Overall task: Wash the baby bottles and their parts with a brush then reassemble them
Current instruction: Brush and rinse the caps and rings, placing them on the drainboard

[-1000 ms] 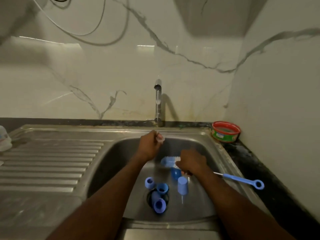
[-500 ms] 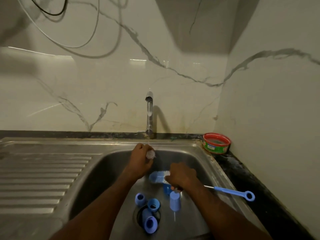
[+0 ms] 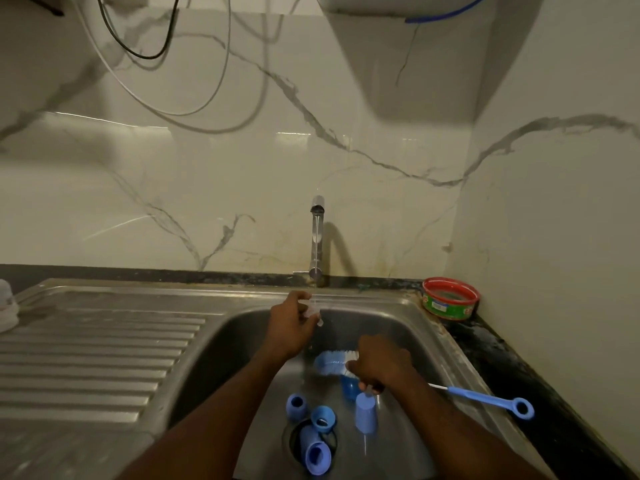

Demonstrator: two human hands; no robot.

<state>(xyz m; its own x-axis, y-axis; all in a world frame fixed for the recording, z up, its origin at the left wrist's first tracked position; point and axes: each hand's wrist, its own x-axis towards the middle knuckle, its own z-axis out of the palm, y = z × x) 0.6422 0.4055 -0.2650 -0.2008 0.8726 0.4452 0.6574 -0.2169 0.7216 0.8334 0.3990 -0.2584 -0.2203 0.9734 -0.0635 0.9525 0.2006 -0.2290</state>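
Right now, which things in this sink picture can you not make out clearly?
- Head view: the small clear part in the left hand; fingers and blur hide its shape.
- The dark blue piece; the right hand covers it.
- The white object at the left edge, cut off.

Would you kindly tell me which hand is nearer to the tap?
Left. The left hand is just below the tap, holding a clear part; the right hand is lower in the sink, gripping the brush.
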